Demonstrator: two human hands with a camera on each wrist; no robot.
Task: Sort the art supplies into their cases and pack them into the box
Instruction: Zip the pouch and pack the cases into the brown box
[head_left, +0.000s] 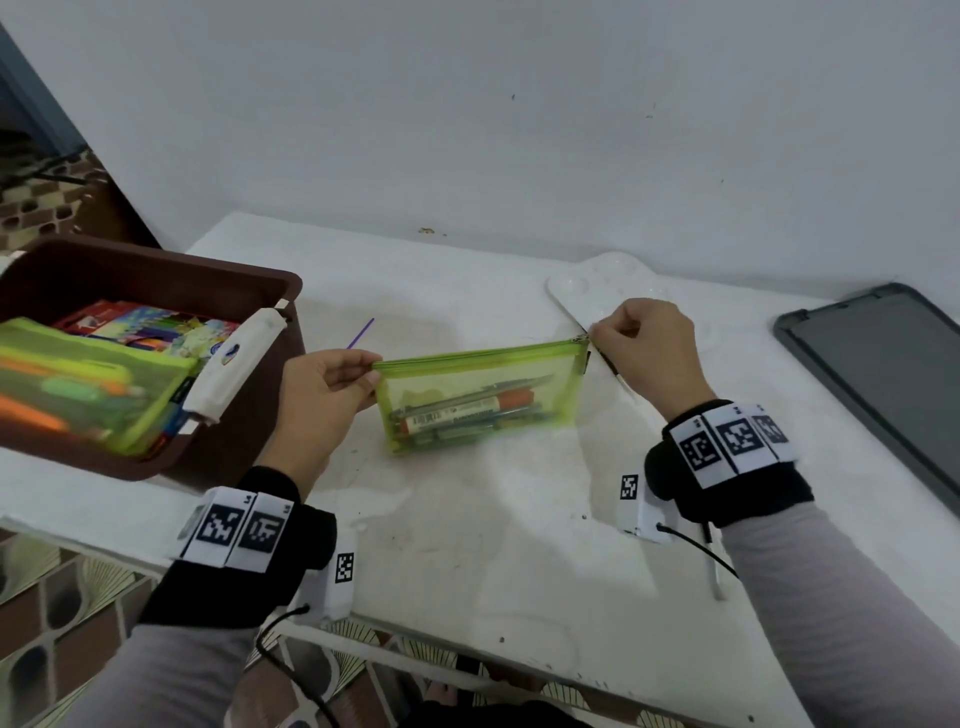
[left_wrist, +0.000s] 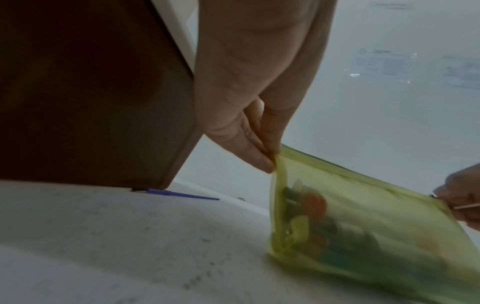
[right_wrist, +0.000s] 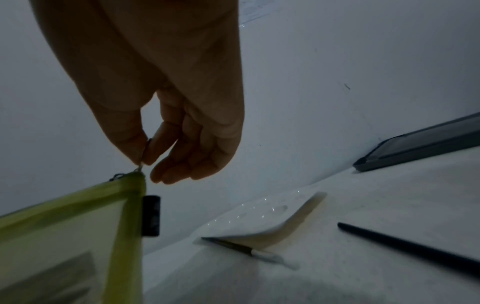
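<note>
A green mesh zip pouch (head_left: 478, 395) (left_wrist: 363, 222) (right_wrist: 59, 230) full of markers and pens stands on its lower edge on the white table (head_left: 467, 519). My left hand (head_left: 358, 376) (left_wrist: 270, 162) pinches its top left corner. At the top right corner my right hand (head_left: 597, 332) (right_wrist: 141, 162) pinches the zipper pull. The zip looks drawn all the way to the right end. The brown box (head_left: 249, 280) (left_wrist: 91, 92) at the left holds another green pouch (head_left: 88, 384), a colourful pencil pack and a white case (head_left: 234, 364).
A purple stick (head_left: 361, 332) (left_wrist: 182, 194) lies by the box. A white palette (head_left: 608, 291) (right_wrist: 259, 220) and a thin brush (right_wrist: 249, 250) lie behind my right hand, a dark pencil (right_wrist: 405, 246) to its right. The grey lid (head_left: 883, 374) (right_wrist: 420, 144) sits far right.
</note>
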